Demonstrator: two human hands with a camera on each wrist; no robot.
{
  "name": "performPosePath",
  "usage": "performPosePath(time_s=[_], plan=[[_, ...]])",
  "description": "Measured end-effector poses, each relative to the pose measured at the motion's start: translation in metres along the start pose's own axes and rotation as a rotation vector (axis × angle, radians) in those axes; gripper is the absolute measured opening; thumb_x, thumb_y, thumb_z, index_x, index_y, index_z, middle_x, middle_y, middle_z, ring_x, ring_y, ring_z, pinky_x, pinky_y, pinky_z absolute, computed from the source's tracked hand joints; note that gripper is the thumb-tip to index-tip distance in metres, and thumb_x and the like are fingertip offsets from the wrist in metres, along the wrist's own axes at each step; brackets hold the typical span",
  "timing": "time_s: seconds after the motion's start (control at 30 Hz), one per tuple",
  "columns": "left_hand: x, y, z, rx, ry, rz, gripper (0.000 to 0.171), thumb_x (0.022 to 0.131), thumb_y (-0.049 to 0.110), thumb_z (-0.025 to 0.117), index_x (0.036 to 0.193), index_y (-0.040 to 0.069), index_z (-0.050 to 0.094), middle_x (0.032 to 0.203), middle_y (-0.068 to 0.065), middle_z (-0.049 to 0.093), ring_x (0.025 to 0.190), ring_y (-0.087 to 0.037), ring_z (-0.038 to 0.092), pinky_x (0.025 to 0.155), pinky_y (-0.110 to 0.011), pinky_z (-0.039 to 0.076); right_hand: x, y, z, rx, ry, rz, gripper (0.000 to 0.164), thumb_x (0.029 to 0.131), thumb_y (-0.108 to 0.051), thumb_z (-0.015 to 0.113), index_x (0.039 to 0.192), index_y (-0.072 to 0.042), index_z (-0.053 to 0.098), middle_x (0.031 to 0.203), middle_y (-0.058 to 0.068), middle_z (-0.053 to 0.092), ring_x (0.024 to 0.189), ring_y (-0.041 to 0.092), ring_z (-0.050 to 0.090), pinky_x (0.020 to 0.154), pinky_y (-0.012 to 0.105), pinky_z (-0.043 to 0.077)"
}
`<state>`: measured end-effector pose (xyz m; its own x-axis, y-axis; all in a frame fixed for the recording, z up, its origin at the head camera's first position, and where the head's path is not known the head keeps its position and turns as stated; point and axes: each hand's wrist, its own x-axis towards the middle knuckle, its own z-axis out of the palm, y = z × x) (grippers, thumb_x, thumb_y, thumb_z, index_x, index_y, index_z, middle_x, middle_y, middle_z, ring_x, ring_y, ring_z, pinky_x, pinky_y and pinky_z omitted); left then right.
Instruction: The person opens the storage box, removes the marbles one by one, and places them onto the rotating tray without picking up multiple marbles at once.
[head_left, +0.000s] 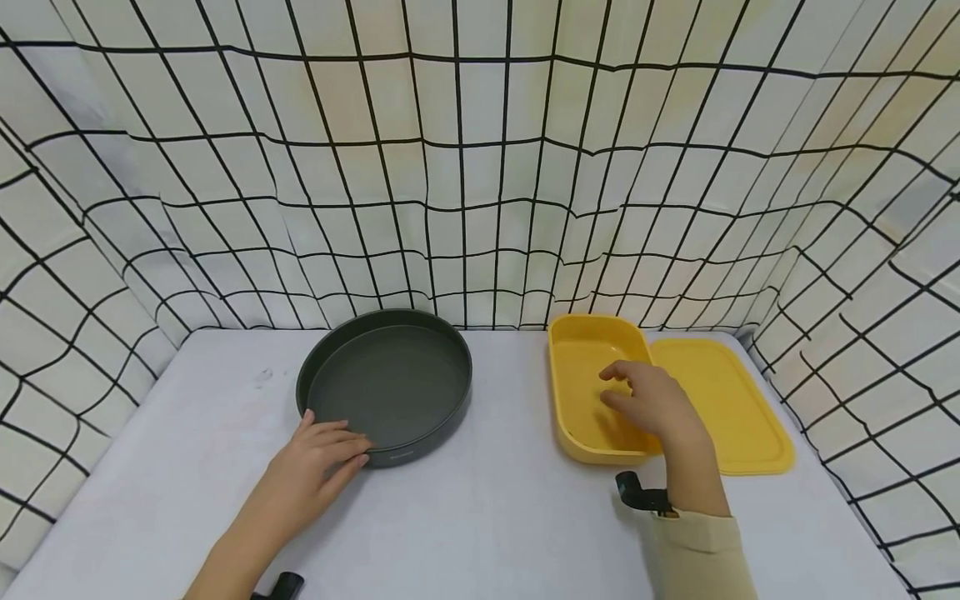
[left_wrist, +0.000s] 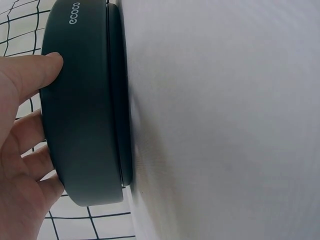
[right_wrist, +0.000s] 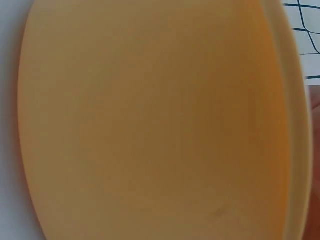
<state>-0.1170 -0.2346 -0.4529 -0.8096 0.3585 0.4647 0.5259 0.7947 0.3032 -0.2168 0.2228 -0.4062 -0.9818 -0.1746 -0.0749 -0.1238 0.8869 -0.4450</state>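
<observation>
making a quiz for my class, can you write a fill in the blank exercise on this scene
The brand word printed on the pan is ____. The tub and lid are both ____ in colour. The grip on the pan's rim is the person's ____ one. In the head view, the lid lies to the ____ of the tub.

Missing words: ecoco; yellow; left; right
</observation>
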Motion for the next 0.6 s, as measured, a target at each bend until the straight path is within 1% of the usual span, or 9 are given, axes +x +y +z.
performPosePath(time_s=[0.23, 0.43, 0.6], plan=[[0.001, 0.000, 0.000, -0.001, 0.017, 0.008, 0.019, 0.084, 0.011, 0.079, 0.101, 0.020, 0.078, 0.104, 0.002, 0.075, 0.110, -0.033, 0.066, 0.108, -0.074, 0.032, 0.002, -0.001, 0.005, 0.026, -0.041, 0.024, 0.038, 0.094, -0.031, 0.067, 0.127, -0.013, 0.065, 0.134, 0.017, 0.060, 0.121, 0.038, 0.054, 0.103, 0.060, 0.046], [0.001, 0.001, -0.001, 0.004, 0.004, 0.001, 0.019, 0.084, 0.012, 0.079, 0.101, 0.019, 0.079, 0.105, 0.002, 0.075, 0.111, -0.034, 0.066, 0.108, -0.073, 0.031, 0.004, -0.003, 0.009, 0.013, -0.025, 0.022, 0.040, 0.094, -0.030, 0.067, 0.128, -0.010, 0.063, 0.134, 0.016, 0.060, 0.119, 0.036, 0.054, 0.106, 0.060, 0.044], [0.000, 0.000, -0.001, 0.010, -0.003, -0.003, 0.018, 0.085, 0.012, 0.078, 0.102, 0.020, 0.078, 0.105, 0.002, 0.075, 0.112, -0.034, 0.066, 0.110, -0.072, 0.031, 0.007, -0.002, 0.015, 0.010, -0.034, 0.016, 0.041, 0.094, -0.029, 0.067, 0.129, -0.009, 0.063, 0.134, 0.015, 0.061, 0.118, 0.034, 0.056, 0.106, 0.059, 0.045]])
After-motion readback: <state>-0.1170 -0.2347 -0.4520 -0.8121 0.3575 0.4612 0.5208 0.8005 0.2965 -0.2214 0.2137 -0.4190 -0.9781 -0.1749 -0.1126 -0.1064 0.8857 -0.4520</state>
